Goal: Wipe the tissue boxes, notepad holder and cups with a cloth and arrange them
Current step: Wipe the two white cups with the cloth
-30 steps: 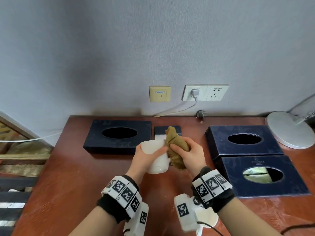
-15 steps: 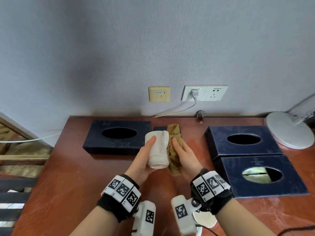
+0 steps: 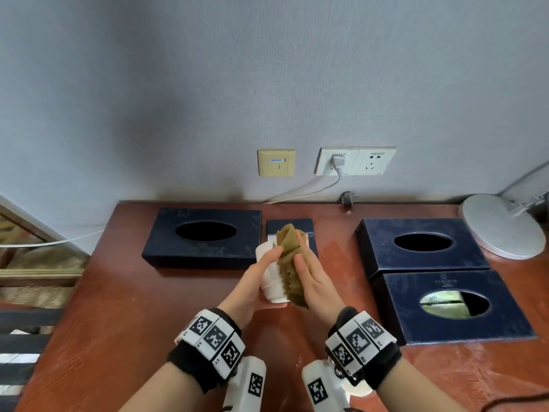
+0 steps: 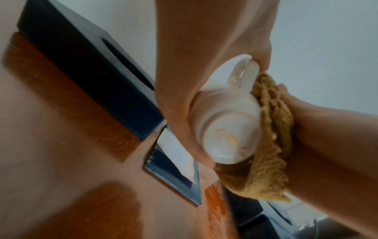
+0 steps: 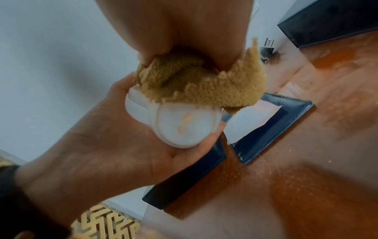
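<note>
My left hand (image 3: 252, 282) grips a white cup (image 3: 271, 288) above the table, tilted so its base faces me. The cup's base (image 4: 227, 139) and handle show in the left wrist view. My right hand (image 3: 315, 278) holds a mustard cloth (image 3: 289, 257) against the cup's right side, fingers stretched along it. The cloth (image 5: 204, 84) bunches under that palm over the cup (image 5: 180, 126). Behind the hands lies the dark notepad holder (image 3: 300, 226) with white paper. One navy tissue box (image 3: 202, 236) sits at the left, two more (image 3: 421, 245) (image 3: 454, 307) at the right.
The red-brown table (image 3: 118, 322) meets a grey wall with sockets and a plugged cable (image 3: 338, 165). A white lamp base (image 3: 502, 227) stands at the far right. A white rounded object (image 3: 361, 389) shows partly beneath my right wrist. The table's left edge drops off near a striped floor.
The left hand has turned the cup so its base faces me. The right hand went from a bunched grip to stretched fingers, sliding the cloth along the cup's side.
</note>
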`<action>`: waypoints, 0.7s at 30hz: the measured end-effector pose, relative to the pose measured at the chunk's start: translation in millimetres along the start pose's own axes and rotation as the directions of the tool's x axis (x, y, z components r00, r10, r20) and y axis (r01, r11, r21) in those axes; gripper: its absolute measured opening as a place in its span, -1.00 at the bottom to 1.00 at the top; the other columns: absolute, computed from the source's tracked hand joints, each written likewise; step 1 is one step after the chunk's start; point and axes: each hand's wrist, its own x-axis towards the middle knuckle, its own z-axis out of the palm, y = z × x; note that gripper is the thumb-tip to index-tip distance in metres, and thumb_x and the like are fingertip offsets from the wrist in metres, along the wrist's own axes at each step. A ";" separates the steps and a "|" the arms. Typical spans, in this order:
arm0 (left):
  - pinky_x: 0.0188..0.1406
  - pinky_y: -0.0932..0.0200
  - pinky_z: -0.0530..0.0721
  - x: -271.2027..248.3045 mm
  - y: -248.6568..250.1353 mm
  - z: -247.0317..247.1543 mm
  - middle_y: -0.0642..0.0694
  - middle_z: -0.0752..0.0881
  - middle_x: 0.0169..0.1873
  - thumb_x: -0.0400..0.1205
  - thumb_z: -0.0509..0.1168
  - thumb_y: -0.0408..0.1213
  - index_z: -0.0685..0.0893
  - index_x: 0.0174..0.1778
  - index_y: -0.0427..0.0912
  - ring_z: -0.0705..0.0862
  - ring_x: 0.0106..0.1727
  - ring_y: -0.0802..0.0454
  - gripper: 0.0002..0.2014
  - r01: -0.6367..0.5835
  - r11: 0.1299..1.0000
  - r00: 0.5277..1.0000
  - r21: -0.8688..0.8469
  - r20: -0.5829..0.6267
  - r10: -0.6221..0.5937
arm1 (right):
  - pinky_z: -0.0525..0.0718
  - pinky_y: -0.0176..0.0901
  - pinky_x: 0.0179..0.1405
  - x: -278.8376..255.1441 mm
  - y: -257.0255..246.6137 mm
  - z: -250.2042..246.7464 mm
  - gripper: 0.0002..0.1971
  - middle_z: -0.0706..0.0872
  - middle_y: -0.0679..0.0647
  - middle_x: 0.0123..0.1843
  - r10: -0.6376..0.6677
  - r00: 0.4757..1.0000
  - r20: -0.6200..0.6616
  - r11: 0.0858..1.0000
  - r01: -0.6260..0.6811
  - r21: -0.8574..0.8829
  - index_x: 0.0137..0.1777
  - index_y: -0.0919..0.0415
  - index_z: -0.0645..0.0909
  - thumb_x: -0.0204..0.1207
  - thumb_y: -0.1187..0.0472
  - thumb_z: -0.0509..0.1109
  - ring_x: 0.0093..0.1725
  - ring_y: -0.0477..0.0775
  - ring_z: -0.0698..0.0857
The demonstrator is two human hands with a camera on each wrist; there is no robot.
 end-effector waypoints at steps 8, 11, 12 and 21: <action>-0.18 0.01 0.73 7.0 2.3 -6.1 -0.27 0.75 -0.06 0.71 -0.10 0.10 0.61 0.15 -0.16 0.75 -0.13 -0.12 -0.50 -0.004 0.999 0.995 -0.035 -0.099 0.001 | 0.61 0.23 0.25 19.3 7.1 -16.7 -0.45 0.70 0.20 0.25 0.343 0.939 0.004 0.827 -0.304 0.472 0.39 0.12 0.48 0.52 -0.18 0.13 0.24 0.23 0.68; -0.32 0.24 0.67 9.8 4.6 -18.6 -0.28 0.70 -0.15 0.74 0.01 -0.05 0.66 0.18 -0.25 0.69 -0.22 -0.03 -0.58 -0.064 0.980 0.990 0.187 -0.112 0.086 | 0.75 0.05 -0.07 24.4 6.9 -22.9 -0.61 0.75 0.14 0.10 0.362 0.932 0.025 0.767 -0.312 0.560 0.33 0.09 0.50 0.65 -0.08 0.07 0.02 0.14 0.75; -0.24 0.19 0.67 10.3 5.9 -22.9 -0.28 0.69 -0.11 0.73 0.10 -0.12 0.66 0.21 -0.29 0.67 -0.17 -0.07 -0.63 -0.080 0.975 0.990 0.206 -0.096 0.101 | 0.77 0.00 -0.11 25.8 6.6 -25.1 -0.63 0.75 0.13 0.09 0.352 0.936 0.024 0.757 -0.299 0.581 0.33 0.11 0.49 0.67 -0.03 0.07 0.00 0.11 0.75; -0.29 0.19 0.76 16.6 -8.1 -37.5 -0.06 0.66 0.09 0.23 0.65 -0.39 0.48 0.31 -0.01 0.71 0.04 0.00 -0.25 -0.149 0.875 0.977 0.461 -0.070 0.203 | 0.70 -0.32 -0.11 24.5 12.6 -30.6 -0.71 0.70 0.10 0.08 0.204 0.972 0.118 0.930 -0.230 0.287 0.35 0.21 0.47 0.67 0.29 0.14 -0.04 -0.08 0.72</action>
